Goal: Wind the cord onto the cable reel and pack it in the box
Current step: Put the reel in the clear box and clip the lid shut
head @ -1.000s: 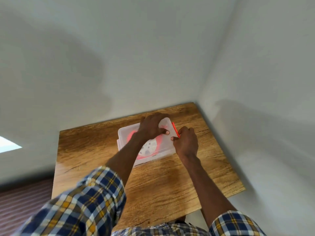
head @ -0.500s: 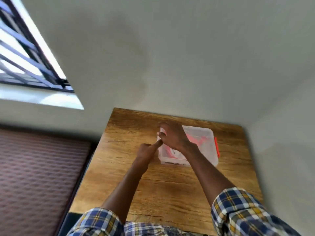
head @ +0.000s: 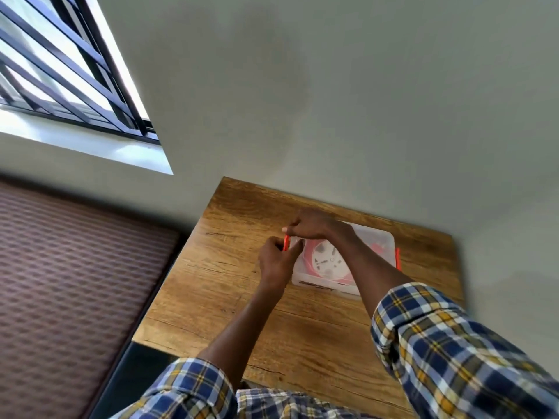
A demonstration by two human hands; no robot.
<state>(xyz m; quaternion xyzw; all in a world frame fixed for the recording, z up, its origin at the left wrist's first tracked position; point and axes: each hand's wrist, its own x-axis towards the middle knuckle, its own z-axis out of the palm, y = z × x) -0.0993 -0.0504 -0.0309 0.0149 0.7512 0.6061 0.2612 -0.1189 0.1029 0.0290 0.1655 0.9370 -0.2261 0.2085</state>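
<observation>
The orange clip at the box is pinched by the left hand; the lid is pressed by the right hand, apparently curled. If misaligned, the clip may slip unlatched.

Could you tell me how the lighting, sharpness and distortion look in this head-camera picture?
Head view: daylight from the window blows out its panes; the wooden table is evenly lit, with soft shadows under the arms; wide-angle distortion tilts the walls and stretches the plaid sleeve; the left hand, right hand and translucent box are slightly soft, the reel inside hazy through the lid.
</observation>
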